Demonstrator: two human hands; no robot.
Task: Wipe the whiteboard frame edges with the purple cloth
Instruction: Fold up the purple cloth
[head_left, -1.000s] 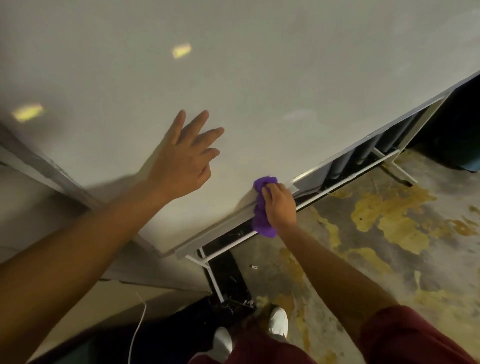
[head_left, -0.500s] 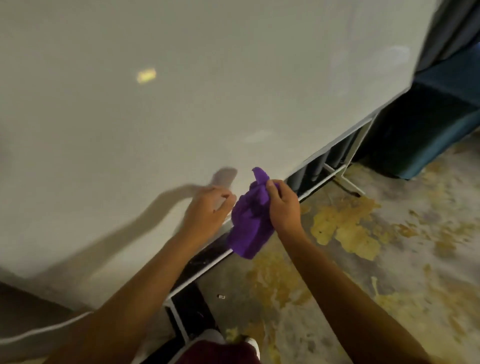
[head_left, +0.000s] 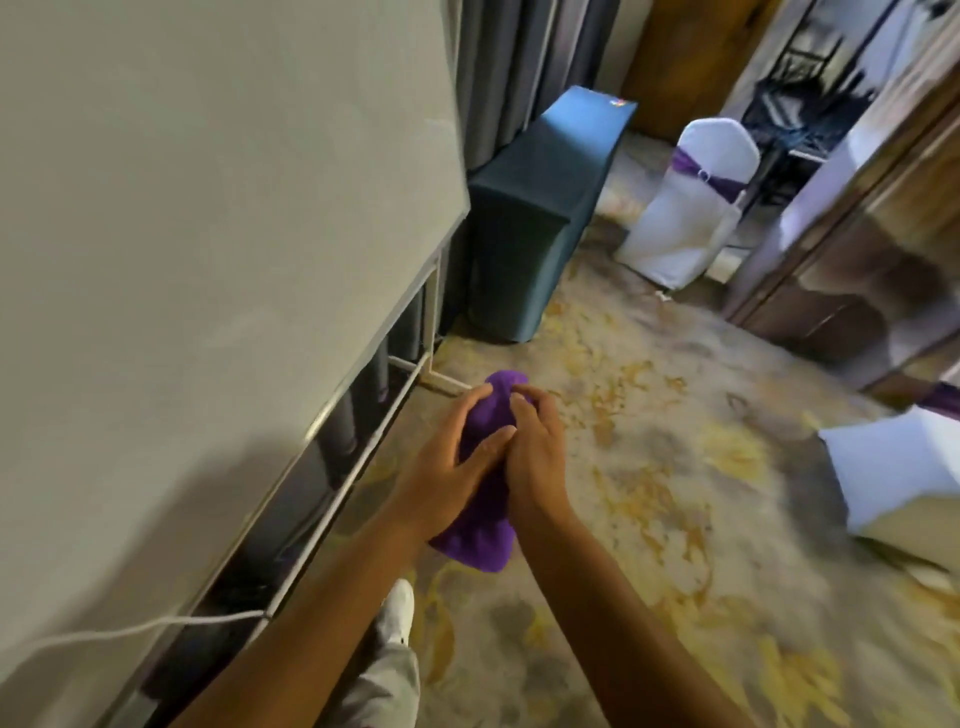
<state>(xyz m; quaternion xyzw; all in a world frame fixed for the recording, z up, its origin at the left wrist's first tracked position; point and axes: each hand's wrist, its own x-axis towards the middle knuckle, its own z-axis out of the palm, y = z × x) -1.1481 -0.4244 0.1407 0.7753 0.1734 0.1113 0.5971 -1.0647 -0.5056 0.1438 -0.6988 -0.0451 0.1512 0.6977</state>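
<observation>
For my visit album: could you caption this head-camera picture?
Both hands, left and right, hold the purple cloth clear of the whiteboard frame.

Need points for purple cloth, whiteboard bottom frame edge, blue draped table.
purple cloth (head_left: 480, 545), head view, on its lower fold below the hands.
whiteboard bottom frame edge (head_left: 332, 402), head view, on the metal strip under the board face.
blue draped table (head_left: 524, 223), head view, on its side drape.

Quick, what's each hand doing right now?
Left hand: holds the purple cloth, fingers curled over it.
Right hand: grips the same cloth.
</observation>
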